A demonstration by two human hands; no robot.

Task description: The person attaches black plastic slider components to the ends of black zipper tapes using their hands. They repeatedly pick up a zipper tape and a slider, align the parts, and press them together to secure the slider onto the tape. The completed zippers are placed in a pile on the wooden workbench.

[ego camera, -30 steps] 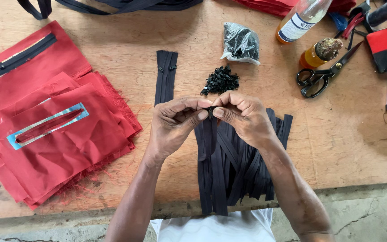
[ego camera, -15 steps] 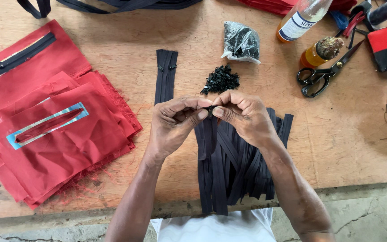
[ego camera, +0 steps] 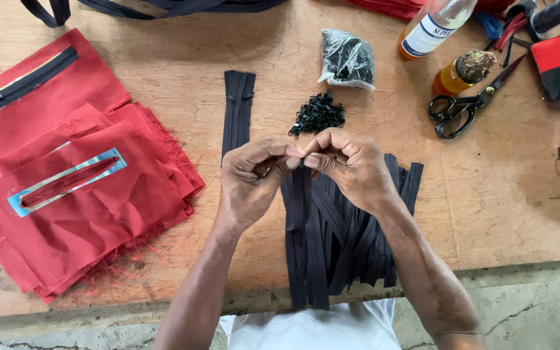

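Across the last second we see almost nothing move: both hands sit in the same spot above the tape pile (ego camera: pixel 338 240), fingertips pressed together, so we judge the fine work at the tape's end is still going on and not finished.

Our left hand (ego camera: pixel 254 178) is closed narrow, thumb and forefinger pinching the top of one black zipper tape (ego camera: pixel 298 198). Our right hand (ego camera: pixel 348 165) is closed the same way, its fingertips meeting the left's on that tape end; whether it also holds a slider we cannot tell, the fingers hide it.

The held tape hangs down onto the pile, at the pile's left edge. The sliders (ego camera: pixel 319 113) lie in a small heap just beyond the pile, a bag (ego camera: pixel 348 59) past them. One finished zipper (ego camera: pixel 238 110) lies left of the pile, red cloth (ego camera: pixel 85 201) well left, scissors (ego camera: pixel 468 107) off to the right.
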